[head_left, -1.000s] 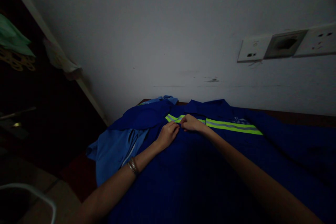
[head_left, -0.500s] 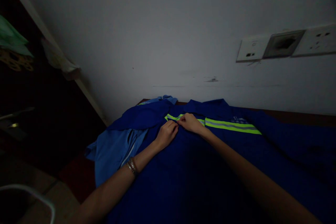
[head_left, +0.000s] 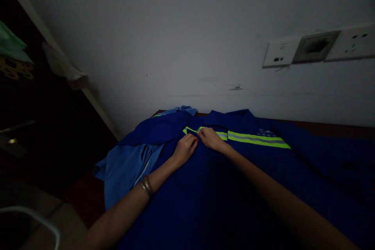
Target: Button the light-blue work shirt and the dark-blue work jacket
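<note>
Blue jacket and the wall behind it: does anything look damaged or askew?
The wall has a dark, scraped-looking mark below and left of the outlets, odd on a plain surface. On the blue jacket, the reflective stripe kinks beside the right hand, perhaps from handling.

Jacket here on table, wall behind; second garment partly under jacket, left; door farther left; sockets on wall, right.
</note>
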